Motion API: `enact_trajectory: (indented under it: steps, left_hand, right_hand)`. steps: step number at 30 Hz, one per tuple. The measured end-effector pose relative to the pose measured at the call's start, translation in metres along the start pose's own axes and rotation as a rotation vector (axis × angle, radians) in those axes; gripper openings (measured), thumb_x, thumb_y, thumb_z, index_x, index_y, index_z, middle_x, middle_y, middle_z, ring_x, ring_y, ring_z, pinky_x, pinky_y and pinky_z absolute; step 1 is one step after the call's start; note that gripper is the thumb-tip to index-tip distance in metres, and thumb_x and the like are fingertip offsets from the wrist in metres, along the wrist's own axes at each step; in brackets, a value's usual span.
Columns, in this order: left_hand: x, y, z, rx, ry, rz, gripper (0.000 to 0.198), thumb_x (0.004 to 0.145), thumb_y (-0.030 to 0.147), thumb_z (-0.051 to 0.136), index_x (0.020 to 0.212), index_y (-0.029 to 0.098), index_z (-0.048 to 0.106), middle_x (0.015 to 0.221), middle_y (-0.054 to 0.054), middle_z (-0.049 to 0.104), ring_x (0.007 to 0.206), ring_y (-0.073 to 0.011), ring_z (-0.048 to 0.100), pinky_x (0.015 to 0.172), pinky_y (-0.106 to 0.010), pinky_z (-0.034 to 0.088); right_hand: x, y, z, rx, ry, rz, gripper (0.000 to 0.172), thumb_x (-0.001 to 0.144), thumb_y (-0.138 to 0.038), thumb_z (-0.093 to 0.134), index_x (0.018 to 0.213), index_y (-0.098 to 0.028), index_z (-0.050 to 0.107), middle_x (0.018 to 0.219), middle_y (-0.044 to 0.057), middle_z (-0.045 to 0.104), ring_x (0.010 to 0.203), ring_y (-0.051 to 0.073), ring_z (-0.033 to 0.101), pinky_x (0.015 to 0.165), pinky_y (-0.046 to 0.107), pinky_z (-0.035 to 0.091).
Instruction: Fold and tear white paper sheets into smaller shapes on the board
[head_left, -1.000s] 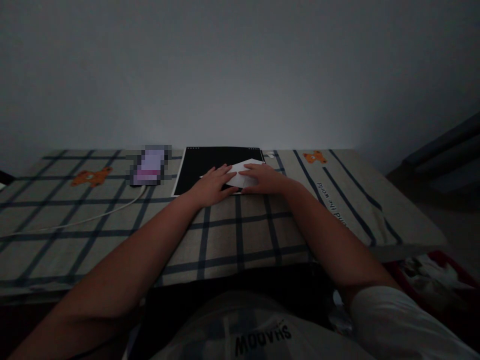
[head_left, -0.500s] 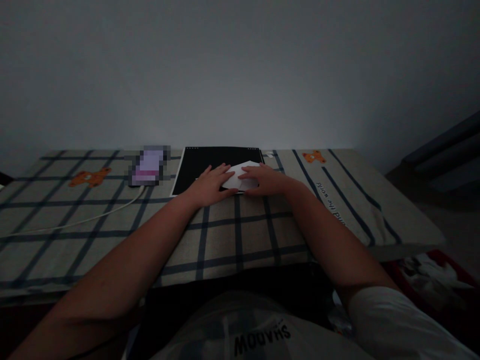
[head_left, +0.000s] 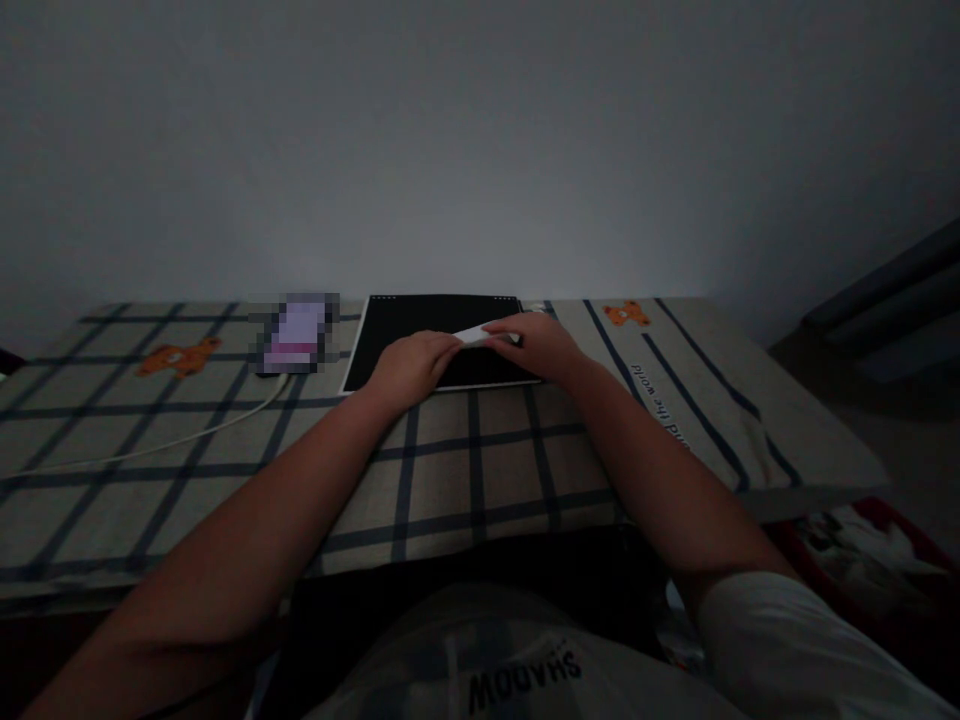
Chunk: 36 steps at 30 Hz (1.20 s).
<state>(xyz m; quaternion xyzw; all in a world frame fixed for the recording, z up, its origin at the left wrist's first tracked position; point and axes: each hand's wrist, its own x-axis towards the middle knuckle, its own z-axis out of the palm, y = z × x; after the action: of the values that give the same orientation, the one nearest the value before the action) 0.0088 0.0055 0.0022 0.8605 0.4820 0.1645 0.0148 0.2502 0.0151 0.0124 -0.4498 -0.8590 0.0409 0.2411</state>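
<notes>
A folded piece of white paper [head_left: 474, 335] is held up just above a black sheet [head_left: 420, 318] with pale edges. My left hand [head_left: 416, 365] pinches the paper's left end, thumb and fingers closed on it. At the other end, my right hand [head_left: 541, 343] grips the paper between thumb and fingertips. The fingers hide both ends of the paper, so its full shape does not show.
The black sheet lies on a checked tablecloth [head_left: 480, 470] against the wall. To the left is a phone [head_left: 296, 330], its image blurred, with a white cable [head_left: 217, 428] attached. A red bin [head_left: 885, 520] with crumpled white stuff stands below the table's right side.
The paper lay flat under my spread fingers before. Now both hands have closed on its ends and lifted it, tilting it so that it looks much narrower.
</notes>
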Motion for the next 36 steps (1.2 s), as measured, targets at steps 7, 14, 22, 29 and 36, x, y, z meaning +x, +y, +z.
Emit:
enact_trajectory:
  steps: [7, 14, 22, 29, 36]
  left_hand:
    - [-0.003, 0.000, -0.010, -0.060, 0.243, -0.139, 0.050, 0.104, 0.042, 0.030, 0.127, 0.019, 0.068, 0.125, -0.008, 0.072, 0.117, -0.0250, 0.065, 0.099, -0.034, 0.050]
    - [-0.005, 0.002, -0.012, -0.118, 0.306, -0.166, 0.051, 0.104, 0.048, 0.032, 0.124, 0.020, 0.069, 0.118, -0.008, 0.075, 0.110, -0.0245, 0.067, 0.093, -0.034, 0.051]
    - [-0.003, -0.004, -0.006, -0.221, 0.342, -0.146, 0.044, 0.101, 0.047, 0.043, 0.119, 0.020, 0.073, 0.111, -0.008, 0.077, 0.102, -0.0252, 0.070, 0.086, -0.034, 0.051]
    - [0.003, -0.014, 0.005, -0.432, 0.397, -0.190, 0.040, 0.098, 0.046, 0.049, 0.113, 0.019, 0.075, 0.103, -0.006, 0.078, 0.090, -0.0202, 0.070, 0.082, -0.030, 0.053]
    - [0.003, -0.016, -0.001, -0.192, 0.402, -0.127, 0.044, 0.096, 0.037, 0.052, 0.133, 0.018, 0.066, 0.129, -0.011, 0.068, 0.118, -0.0272, 0.062, 0.103, -0.041, 0.049]
  right_hand:
    - [0.001, 0.007, 0.003, 0.069, 0.064, 0.069, 0.030, 0.099, -0.035, 0.054, 0.110, -0.019, 0.077, 0.113, 0.008, 0.077, 0.105, 0.026, 0.069, 0.093, 0.039, 0.050]
    - [0.003, 0.006, 0.003, 0.142, 0.193, 0.113, 0.033, 0.098, -0.039, 0.052, 0.104, -0.019, 0.078, 0.108, 0.009, 0.077, 0.100, 0.025, 0.069, 0.093, 0.038, 0.049]
    - [0.005, 0.012, 0.007, 0.190, 0.212, 0.116, 0.033, 0.097, -0.038, 0.053, 0.107, -0.018, 0.077, 0.105, 0.010, 0.077, 0.096, 0.024, 0.068, 0.090, 0.038, 0.050]
    - [0.005, 0.013, 0.009, 0.185, 0.236, 0.137, 0.032, 0.090, -0.031, 0.064, 0.115, -0.015, 0.075, 0.113, 0.012, 0.075, 0.104, 0.026, 0.068, 0.096, 0.040, 0.048]
    - [0.007, 0.005, 0.004, 0.172, 0.076, 0.241, 0.024, 0.086, -0.026, 0.065, 0.102, -0.013, 0.077, 0.101, 0.011, 0.076, 0.089, 0.024, 0.067, 0.082, 0.036, 0.049]
